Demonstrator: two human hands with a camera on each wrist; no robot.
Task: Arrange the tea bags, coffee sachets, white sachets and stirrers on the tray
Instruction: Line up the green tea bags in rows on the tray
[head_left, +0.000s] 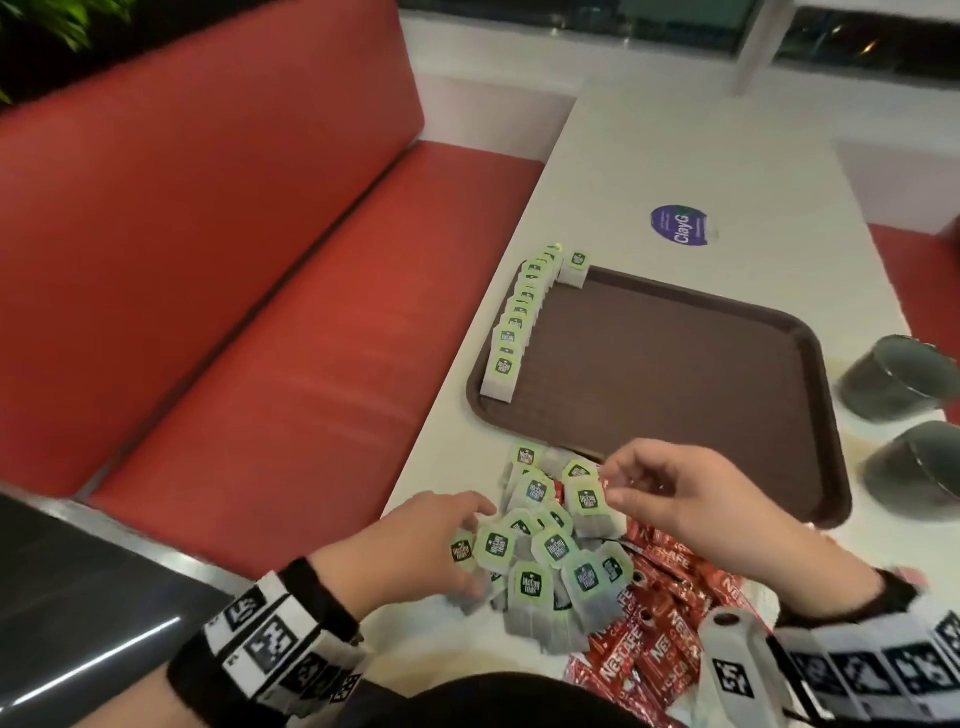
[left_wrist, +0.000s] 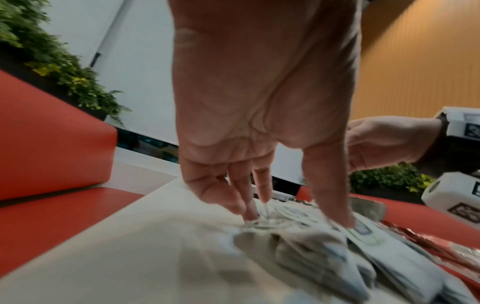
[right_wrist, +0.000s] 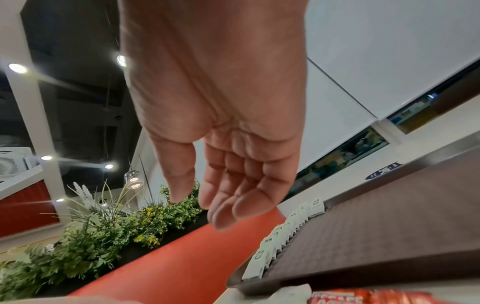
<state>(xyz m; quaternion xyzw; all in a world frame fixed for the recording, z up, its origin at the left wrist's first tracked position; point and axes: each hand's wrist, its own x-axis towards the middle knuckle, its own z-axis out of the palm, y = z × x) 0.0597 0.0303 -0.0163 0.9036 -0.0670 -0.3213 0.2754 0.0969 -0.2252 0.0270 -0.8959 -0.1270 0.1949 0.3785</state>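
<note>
A brown tray (head_left: 675, 389) lies on the white table, with a row of green-labelled tea bags (head_left: 519, 322) standing along its left edge and one more tea bag (head_left: 577, 267) at the far corner. The right wrist view shows the same tray (right_wrist: 389, 236) and row of tea bags (right_wrist: 280, 236). In front of the tray is a loose pile of tea bags (head_left: 545, 551) on top of red coffee sachets (head_left: 654, 623). My left hand (head_left: 467, 514) reaches down into the pile's left side, fingertips (left_wrist: 246, 214) touching the bags. My right hand (head_left: 610, 483) hovers over the pile's far side, fingers relaxed and palm empty (right_wrist: 200, 209).
Two dark metal cups (head_left: 893, 379) (head_left: 919, 467) lie on their sides right of the tray. A purple round sticker (head_left: 680, 224) is on the table beyond it. A red bench (head_left: 260, 312) runs along the table's left edge.
</note>
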